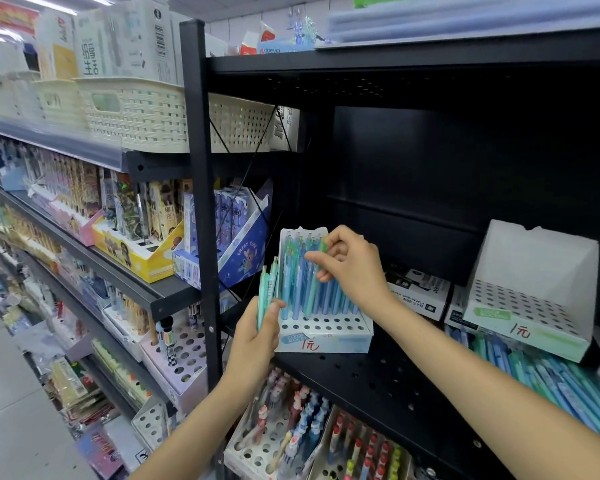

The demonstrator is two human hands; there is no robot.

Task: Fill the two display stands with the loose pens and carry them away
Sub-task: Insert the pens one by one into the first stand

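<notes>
We judge the main risk to be in seating: our right hand (352,268) works among the tops of upright pens already packed in the left display stand (326,327), and a sideways nudge could tilt neighbours or miss a hole in the open front rows. The light stand might also slide on the black shelf (378,379) if pushed. That right hand has curled fingers pinching a green pen (321,258) near its top. Our left hand (257,336) grips a small bundle of pens (269,292) upright just beside the stand. The second stand (530,306) sits empty to the right, above a heap of loose pens (551,379).
</notes>
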